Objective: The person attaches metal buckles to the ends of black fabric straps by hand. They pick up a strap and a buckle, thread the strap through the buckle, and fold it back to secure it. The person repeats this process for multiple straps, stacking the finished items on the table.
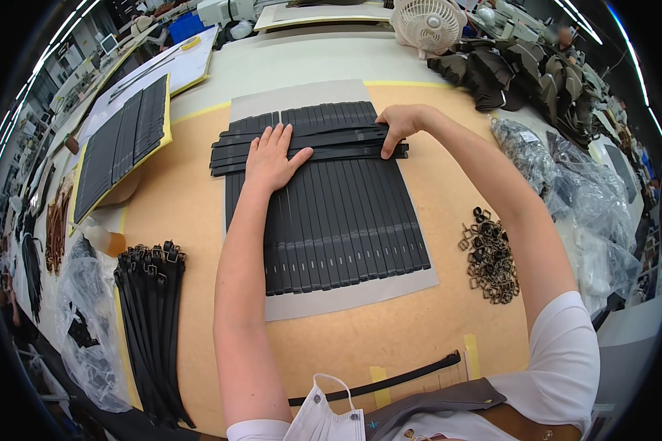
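Note:
Black straps (331,209) lie side by side in a row on a grey board (301,305). Across their far part rests a small stack of crosswise black straps (338,145). My left hand (270,160) presses flat on the left part of this stack, fingers stretched out and thumb apart. At the stack's right end, my right hand (400,126) grips the crosswise straps, thumb on the near side and the other fingers partly hidden on the far side. Slots show near the lower ends of the lengthwise straps.
Left are a bundle of buckled black straps (151,323), a bottle (104,238) and a raised board of straps (121,143). Metal buckles (493,264) and plastic bags (577,191) lie right. A single strap (390,380) lies near me; a fan (428,23) stands far back.

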The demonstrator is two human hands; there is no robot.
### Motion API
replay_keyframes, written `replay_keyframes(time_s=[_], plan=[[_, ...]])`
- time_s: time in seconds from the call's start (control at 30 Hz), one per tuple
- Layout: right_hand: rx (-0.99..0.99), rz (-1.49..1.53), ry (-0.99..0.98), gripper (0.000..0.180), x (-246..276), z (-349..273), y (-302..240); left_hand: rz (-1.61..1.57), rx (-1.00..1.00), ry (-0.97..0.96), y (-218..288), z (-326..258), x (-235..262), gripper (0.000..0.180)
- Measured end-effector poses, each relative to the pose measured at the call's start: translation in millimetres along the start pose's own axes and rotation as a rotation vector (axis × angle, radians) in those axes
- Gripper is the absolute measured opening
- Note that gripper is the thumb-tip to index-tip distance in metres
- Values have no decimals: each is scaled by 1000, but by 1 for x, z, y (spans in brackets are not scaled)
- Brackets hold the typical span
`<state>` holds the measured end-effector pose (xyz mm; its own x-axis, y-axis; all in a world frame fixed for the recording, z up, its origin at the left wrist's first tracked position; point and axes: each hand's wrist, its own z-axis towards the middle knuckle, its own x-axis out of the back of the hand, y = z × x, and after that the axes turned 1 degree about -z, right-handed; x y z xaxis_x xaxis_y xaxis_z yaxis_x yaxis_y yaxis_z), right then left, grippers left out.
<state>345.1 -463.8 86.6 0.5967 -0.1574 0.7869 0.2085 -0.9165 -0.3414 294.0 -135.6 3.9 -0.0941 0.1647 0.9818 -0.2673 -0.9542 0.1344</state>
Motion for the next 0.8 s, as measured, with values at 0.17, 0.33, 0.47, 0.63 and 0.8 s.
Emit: replay_keyframes(time_s=[0.17, 0.33, 0.47, 0.63, 0.8], plan=[[-29, 50, -31, 54, -4, 0, 0, -2, -6, 5, 0, 0, -1, 92], [-41, 143, -94, 56, -6, 0, 4, 2, 1, 3, -1, 1, -3, 93], [30, 114, -97, 67, -8, -3, 11, -7, -16, 20, 0, 2, -5, 91], [51, 17, -27, 63, -15, -13, -3, -15, -15, 35, -5, -1, -5, 89], [64, 35, -21, 61, -16, -13, 5, 6, -9, -12, -1, 1, 0, 94]])
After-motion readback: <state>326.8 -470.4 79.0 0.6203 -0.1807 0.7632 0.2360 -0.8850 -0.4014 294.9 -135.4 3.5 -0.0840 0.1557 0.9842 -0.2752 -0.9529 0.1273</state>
